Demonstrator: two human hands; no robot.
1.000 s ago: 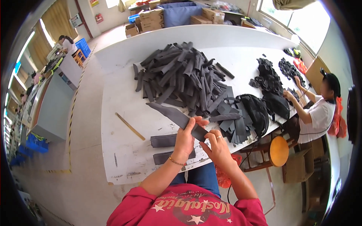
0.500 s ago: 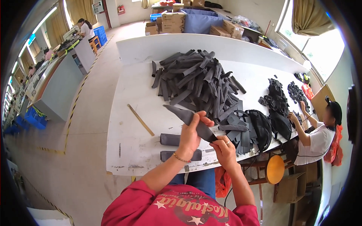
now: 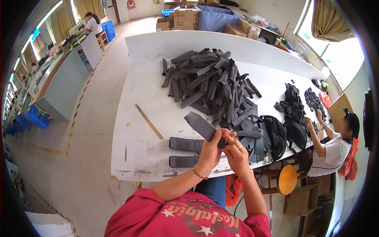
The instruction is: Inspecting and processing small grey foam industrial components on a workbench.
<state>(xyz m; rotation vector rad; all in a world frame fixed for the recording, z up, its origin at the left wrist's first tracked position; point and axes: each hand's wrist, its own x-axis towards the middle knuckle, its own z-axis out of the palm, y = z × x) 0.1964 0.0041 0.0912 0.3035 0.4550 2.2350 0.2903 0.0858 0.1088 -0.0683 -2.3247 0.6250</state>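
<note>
A dark grey fabric strip (image 3: 200, 125) is held above the near part of the white table (image 3: 138, 154), its free end pointing up and left. My left hand (image 3: 211, 152) grips it, thumb on top. Close against it, my right hand (image 3: 237, 153) pinches the strip's lower end; the fingers partly hide that end. Beneath and left of my hands lie two flat stacks of grey fabric, an upper stack (image 3: 184, 144) and a lower stack (image 3: 183, 161). Beyond my hands rises a large heap of rolled grey fabric pieces (image 3: 209, 79).
A wooden stick (image 3: 149, 121) lies left on the table. Flat grey strips (image 3: 256, 144) and a black backpack (image 3: 275, 136) sit to the right. A co-worker (image 3: 331, 146) handles black pieces at the right end. A round stool (image 3: 288, 179) stands at the near edge.
My left hand has shifted right and down along the strip, closing in on my right hand. The strip's free end now sticks out further and flatter. The view has tilted slightly.
</note>
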